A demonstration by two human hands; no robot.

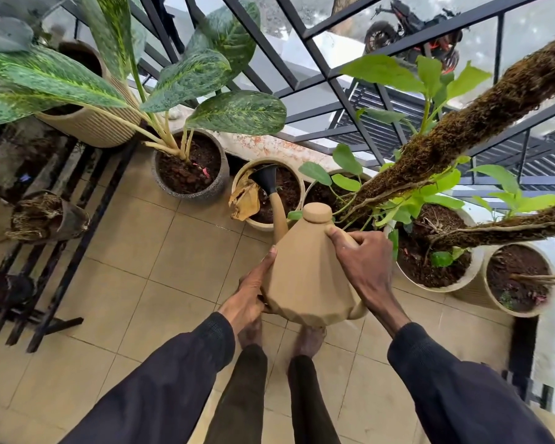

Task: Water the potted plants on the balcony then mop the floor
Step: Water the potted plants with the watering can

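Head view: both hands on one watering can, above a tiled balcony floor (135, 270).
Right hand (362, 267): fingers curled round the can's handle, just below the lid.
Left hand (250, 293): pressed flat against the can's lower left side, thumb lying up the wall.
Watering can (305, 277): tan, faceted, tilted forward.
Spout (266, 181): black rose over the soil of a cream pot.
Cream pot (241, 175): beside the railing (305, 75); dry brown leaf (245, 198) draped over its rim.
Neighbours: grey pot (222, 184) left; moss pole (462, 133) right.
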